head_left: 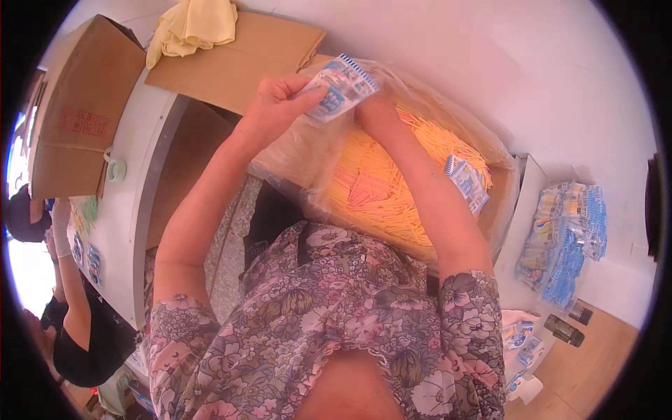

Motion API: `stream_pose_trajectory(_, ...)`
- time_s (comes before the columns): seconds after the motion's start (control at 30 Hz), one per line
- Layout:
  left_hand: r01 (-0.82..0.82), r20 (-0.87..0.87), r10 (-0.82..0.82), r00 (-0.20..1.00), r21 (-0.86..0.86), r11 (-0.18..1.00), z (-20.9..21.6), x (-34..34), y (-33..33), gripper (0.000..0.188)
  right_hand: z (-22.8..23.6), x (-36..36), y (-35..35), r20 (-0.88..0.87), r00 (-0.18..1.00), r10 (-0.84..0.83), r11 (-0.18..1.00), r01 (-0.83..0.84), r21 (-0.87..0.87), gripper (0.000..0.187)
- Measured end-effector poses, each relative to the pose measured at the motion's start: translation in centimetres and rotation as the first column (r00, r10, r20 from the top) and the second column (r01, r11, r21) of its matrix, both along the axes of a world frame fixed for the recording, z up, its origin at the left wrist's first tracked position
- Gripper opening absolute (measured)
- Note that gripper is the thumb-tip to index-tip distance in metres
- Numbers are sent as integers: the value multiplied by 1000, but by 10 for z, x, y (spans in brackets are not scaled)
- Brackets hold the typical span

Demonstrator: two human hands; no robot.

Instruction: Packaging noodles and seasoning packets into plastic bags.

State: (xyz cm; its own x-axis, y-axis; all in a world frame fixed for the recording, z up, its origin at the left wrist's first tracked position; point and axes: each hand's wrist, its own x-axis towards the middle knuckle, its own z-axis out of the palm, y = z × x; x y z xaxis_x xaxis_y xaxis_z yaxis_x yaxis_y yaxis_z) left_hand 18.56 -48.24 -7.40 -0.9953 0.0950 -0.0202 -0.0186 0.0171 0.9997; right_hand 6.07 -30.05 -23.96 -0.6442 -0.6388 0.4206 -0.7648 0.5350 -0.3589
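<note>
My left hand (274,108) pinches a small clear plastic packet (337,91) with blue and white print between thumb and fingers, above the far side of an open carton. My right hand (376,112) is right beside the packet, its fingers hidden behind it. Whether they grip anything does not show. Below my right forearm, the plastic-lined carton (505,210) holds a heap of thin yellow and pink sticks (378,185). Another blue-and-white packet (467,183) lies on the sticks at the right.
Bundled blue-topped packets (563,238) lie on a surface to the right, near a dark cylindrical object (564,330). At left stand a white table (129,238), a large cardboard box (84,112) and a tape roll (115,169). A yellow cloth (192,28) rests on cardboard. A co-worker's arm (75,301) reaches in.
</note>
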Motion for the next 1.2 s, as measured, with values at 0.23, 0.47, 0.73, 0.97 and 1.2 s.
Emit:
stream_pose_trajectory(0.23, 29, 17, -31, 999, 89, 996, -6, -3, 14, 20, -76, -16, 7, 252, 961, 115, 914, -3, -405, 15)
stream_pose_trajectory(0.47, -43, 45, 41, 998, 58, 997, 0, 14, 9, 15, 99, 32, 61, 416, 891, -181, 951, 51, 304, 10)
stream_pose_trajectory(0.73, 57, 41, -58, 998, 22, 998, -28, 6, 63, 12, 156, 80, 134, 894, 393, 216, 608, 662, -438, 12)
stream_pose_trajectory(0.97, 256, 95, -282, 955, 219, 941, -40, -2, 110, 15, 186, 128, 158, 912, 376, 162, 571, 719, -397, 14)
stream_pose_trajectory(1.2, 316, 24, -330, 944, 236, 919, -40, 7, 136, 9, 197, 151, 174, 880, 422, 217, 456, 753, -473, 13)
